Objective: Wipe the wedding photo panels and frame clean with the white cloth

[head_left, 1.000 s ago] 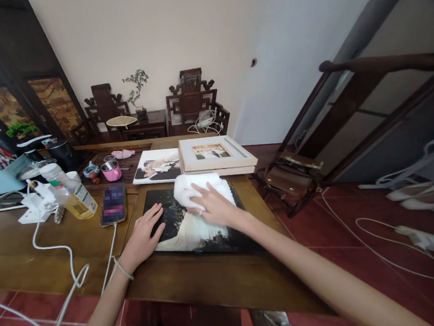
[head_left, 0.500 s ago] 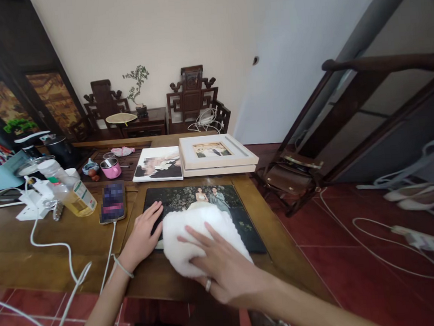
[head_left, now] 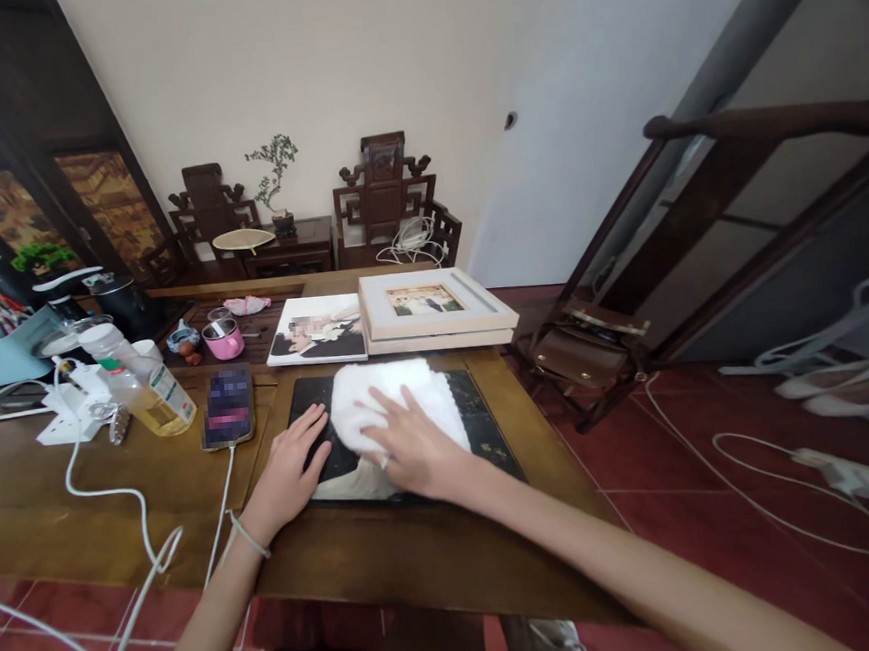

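A dark photo panel (head_left: 494, 451) with a glossy surface lies flat on the wooden table. My right hand (head_left: 414, 447) holds a folded, fluffy white cloth (head_left: 394, 381) against the panel, its fingers spread over the top. The cloth hides the two figures in the print, while a pale dress shape shows below it. On the panel's left edge rests my left hand (head_left: 292, 472), open and flat, with a bangle on that wrist.
Behind the panel sit a white-edged photo print (head_left: 317, 347) and stacked pale frames (head_left: 443, 341). To the left are a phone (head_left: 228, 407) on a cable, a bottle of yellow liquid (head_left: 155, 400), a pink cup (head_left: 223, 339) and a power strip (head_left: 70, 419).
My right hand has slid the cloth away from me across the panel, covering the pictured figures and baring the panel's near part. My left hand stays in place.
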`<state>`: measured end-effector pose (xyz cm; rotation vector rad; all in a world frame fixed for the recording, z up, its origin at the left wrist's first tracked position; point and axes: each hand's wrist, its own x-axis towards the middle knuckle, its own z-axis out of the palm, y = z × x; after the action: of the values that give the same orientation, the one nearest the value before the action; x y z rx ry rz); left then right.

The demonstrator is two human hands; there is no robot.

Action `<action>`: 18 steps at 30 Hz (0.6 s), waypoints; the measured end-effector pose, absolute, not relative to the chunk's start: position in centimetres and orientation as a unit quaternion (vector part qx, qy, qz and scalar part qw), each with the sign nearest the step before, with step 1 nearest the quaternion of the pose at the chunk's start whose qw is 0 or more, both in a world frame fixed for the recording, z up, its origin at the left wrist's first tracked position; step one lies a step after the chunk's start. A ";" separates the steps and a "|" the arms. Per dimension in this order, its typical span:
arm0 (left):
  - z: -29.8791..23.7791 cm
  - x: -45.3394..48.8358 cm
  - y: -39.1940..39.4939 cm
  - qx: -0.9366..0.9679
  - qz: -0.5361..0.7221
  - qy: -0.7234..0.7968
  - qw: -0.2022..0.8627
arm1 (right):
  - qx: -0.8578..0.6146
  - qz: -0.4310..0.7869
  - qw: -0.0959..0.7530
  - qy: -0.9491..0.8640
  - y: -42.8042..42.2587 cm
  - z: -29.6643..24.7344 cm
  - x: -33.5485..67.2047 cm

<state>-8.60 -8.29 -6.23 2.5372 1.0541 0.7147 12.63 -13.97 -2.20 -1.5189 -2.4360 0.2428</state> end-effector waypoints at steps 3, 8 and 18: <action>-6.2 -8.6 -8.3 0.882 0.241 0.370 0.163 | -0.462 0.135 0.120 -0.868 -18.8 -1.8 11.2; -6.3 -8.7 -8.2 0.885 0.246 0.360 0.163 | -0.422 0.178 0.142 -0.877 -20.5 -1.5 12.0; -6.2 -8.6 -8.4 0.880 0.254 0.369 0.157 | -0.570 0.046 0.146 -0.808 -10.3 -2.5 14.4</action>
<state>-8.60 -8.39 -6.17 2.5183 1.0547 0.7272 14.44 -10.29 -2.46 -1.6400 -2.3255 0.1317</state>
